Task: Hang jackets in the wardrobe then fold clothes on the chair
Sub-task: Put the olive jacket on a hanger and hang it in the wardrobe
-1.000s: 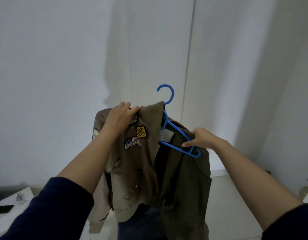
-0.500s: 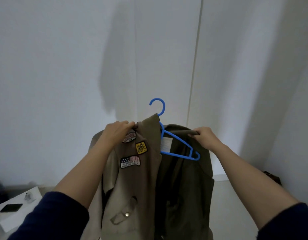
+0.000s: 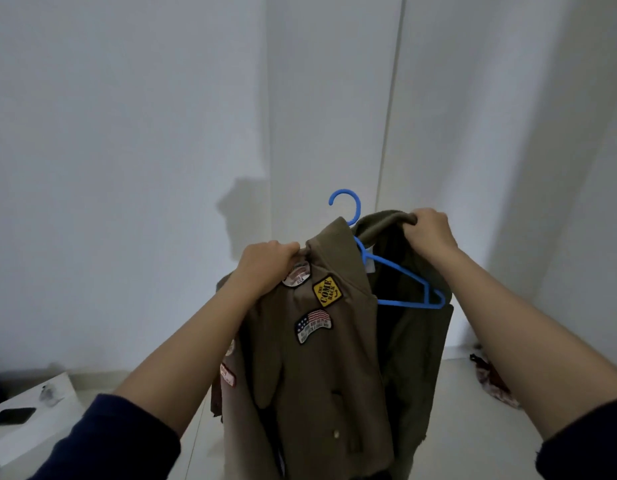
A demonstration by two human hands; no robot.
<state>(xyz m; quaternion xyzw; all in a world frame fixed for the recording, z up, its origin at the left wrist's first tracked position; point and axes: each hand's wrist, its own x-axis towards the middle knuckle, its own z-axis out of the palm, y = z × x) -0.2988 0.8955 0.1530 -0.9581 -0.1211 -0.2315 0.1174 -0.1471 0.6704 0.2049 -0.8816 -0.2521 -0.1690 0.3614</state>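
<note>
Your left hand (image 3: 265, 265) has its fingers curled tight round the near shoulder of the olive-brown woven cotton jacket (image 3: 321, 368), just above its round embroidered patch. Your right hand (image 3: 428, 232) bunches the far shoulder fold in a closed fist. The jacket hangs in the air between your hands, in front of the smooth white wardrobe doors (image 3: 335, 98). The thin blue plastic hanger (image 3: 404, 304) sits inside the collar, with its hook standing up between your fists. A flat black phone (image 3: 12, 415) lies near the left edge of the low white table (image 3: 33, 441).
</note>
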